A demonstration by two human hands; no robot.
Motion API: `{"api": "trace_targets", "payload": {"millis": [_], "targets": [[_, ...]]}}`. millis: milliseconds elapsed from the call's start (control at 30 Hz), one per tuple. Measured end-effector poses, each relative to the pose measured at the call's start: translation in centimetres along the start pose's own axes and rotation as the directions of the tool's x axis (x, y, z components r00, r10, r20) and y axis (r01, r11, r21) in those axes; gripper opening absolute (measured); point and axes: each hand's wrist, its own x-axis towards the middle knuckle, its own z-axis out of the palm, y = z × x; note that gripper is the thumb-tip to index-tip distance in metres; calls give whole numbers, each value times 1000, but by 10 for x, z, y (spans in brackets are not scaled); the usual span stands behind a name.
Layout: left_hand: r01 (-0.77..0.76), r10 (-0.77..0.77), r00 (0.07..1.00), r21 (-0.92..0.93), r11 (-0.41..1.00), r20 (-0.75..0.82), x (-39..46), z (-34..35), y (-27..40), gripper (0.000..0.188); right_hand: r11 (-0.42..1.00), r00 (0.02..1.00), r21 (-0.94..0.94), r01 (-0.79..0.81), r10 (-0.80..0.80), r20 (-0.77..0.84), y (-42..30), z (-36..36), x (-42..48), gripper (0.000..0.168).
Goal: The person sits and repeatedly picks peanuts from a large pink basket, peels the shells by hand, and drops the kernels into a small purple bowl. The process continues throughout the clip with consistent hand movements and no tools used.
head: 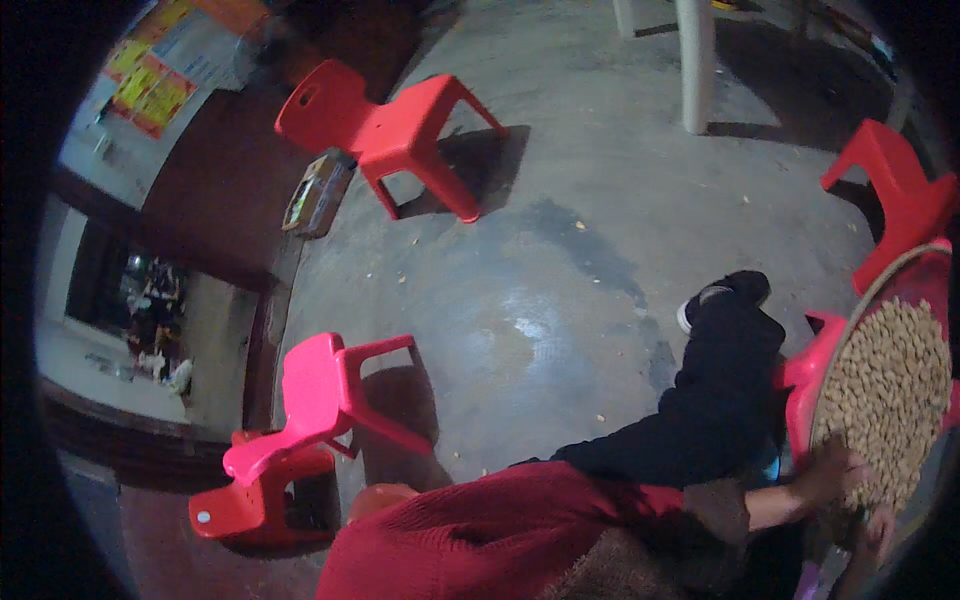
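Observation:
A round, rimmed tray (834, 352) full of what look like unshelled peanuts (889, 390) rests on a pink plastic chair (806, 367) at the right edge. Over the peanuts near the tray's lower rim is my left hand (844, 474), blurred, its fingers at the pile. My right hand (879, 529) is just below it, by the lower end of the tray. Shadow and blur hide whether either hand holds a peanut.
Red plastic chairs stand at the upper left (409, 124) and right (892, 187). A pink chair (315, 382) and a red one (240, 510) are at lower left. A cardboard box (321, 195) sits by the wall. A white table leg (696, 67) stands at the top. Small bits are scattered on the concrete floor (517, 285).

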Motion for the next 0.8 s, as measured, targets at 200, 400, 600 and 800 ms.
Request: {"api": "trace_targets", "payload": {"millis": [200,400,600,800], "targets": [[-42,52,993,-100,994,104,30,10,15,25,-397,997,-916,65,64,44,-133,20,24,26],[-61,72,992,-109,992,100,33,7,25,24,-427,984,-892,151,155,93,-79,53,37,24],[-89,98,992,-115,989,75,22,6,42,23,-363,991,-931,42,134,-8,-31,58,33,19],[-253,262,960,-98,963,102,29,31,72,23,-383,923,-910,-161,268,-276,94,30,14,28]]}}
